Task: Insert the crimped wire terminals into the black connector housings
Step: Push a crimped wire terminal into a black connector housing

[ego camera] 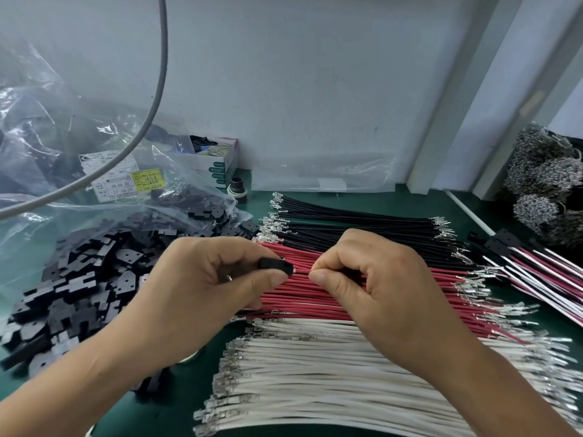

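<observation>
Left hand [202, 279] pinching housing [275, 267] mid-scene over red wires [315, 298]; right hand [372, 279] pinching a wire, colour hidden, terminal at the opening. Best inserted straight, terminal aligned, until seated. Green mat [176, 398] under black wires [362, 228] far, white wires [315, 373] near; pale wall [299, 89] behind.

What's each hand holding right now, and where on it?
Left hand pinches a black connector housing by its rear end. Right hand pinches a wire near its terminal end; its colour cannot be told.
</observation>
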A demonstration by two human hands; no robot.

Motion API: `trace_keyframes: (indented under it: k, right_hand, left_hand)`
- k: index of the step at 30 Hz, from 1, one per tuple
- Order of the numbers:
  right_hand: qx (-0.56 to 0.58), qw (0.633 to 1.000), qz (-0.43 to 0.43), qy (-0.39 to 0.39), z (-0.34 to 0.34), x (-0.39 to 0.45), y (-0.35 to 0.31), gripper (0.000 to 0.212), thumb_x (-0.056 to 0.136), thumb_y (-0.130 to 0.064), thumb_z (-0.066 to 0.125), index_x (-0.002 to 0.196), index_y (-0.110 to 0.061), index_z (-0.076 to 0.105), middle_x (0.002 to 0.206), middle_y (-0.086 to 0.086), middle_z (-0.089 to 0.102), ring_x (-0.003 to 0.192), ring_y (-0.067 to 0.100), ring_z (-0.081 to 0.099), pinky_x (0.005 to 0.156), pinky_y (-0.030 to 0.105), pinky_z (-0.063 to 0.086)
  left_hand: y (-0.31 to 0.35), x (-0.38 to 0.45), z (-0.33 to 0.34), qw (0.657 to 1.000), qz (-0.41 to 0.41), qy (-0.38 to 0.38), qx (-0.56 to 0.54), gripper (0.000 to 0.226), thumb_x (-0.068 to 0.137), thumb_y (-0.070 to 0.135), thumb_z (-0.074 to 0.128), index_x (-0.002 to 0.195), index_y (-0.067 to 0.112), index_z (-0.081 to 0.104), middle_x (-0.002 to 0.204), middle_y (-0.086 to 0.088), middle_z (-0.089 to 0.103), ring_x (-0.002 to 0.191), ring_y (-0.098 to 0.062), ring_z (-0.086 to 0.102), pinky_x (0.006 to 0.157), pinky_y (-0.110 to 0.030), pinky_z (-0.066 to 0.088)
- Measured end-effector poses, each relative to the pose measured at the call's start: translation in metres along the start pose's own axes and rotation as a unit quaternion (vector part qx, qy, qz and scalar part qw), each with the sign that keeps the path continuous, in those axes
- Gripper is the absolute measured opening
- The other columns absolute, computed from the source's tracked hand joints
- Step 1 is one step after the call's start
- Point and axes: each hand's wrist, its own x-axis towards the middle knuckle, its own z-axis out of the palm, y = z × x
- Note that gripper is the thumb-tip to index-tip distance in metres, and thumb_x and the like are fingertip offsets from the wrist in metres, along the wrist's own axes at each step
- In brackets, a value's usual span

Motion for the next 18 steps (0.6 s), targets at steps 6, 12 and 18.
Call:
trace_keyframes:
  k: [6,12,18]
  right_hand:
    - [-0.017,0.999,-0.028,-0.005,0.008,-0.001,-0.007,0.019,0.092,-0.038,0.058,0.080,-0.027,0.069,0.077,-0.018,0.054,0.073,0.007,0.056,0.064,0.031,0.048]
    - [-0.022,0.999,-0.032,0.011,0.006,0.000,-0.006,0.018,0.092,-0.039,0.059,0.080,-0.030,0.069,0.076,-0.020,0.054,0.073,0.006,0.057,0.061,0.027,0.047]
    - [-0.147,0.984,-0.073,0.071,-0.007,-0.001,-0.007,0.011,0.089,-0.040,0.071,0.086,-0.029,0.072,0.088,-0.017,0.054,0.081,0.005,0.050,0.062,0.023,0.045]
  left_hand:
    - [-0.002,0.000,-0.002,0.994,-0.036,-0.055,-0.085,0.012,0.076,0.026,0.078,0.087,0.029,0.081,0.074,-0.005,0.078,0.051,-0.023,0.072,0.052,-0.016,0.052]
    - [-0.006,0.000,0.001,0.989,-0.040,-0.045,-0.135,0.013,0.076,0.027,0.079,0.088,0.022,0.082,0.074,-0.009,0.077,0.047,-0.024,0.068,0.048,-0.016,0.047]
    - [-0.011,0.000,0.004,0.995,-0.025,-0.015,-0.091,0.011,0.081,0.037,0.083,0.088,0.028,0.080,0.068,-0.008,0.073,0.051,-0.019,0.065,0.052,-0.028,0.053]
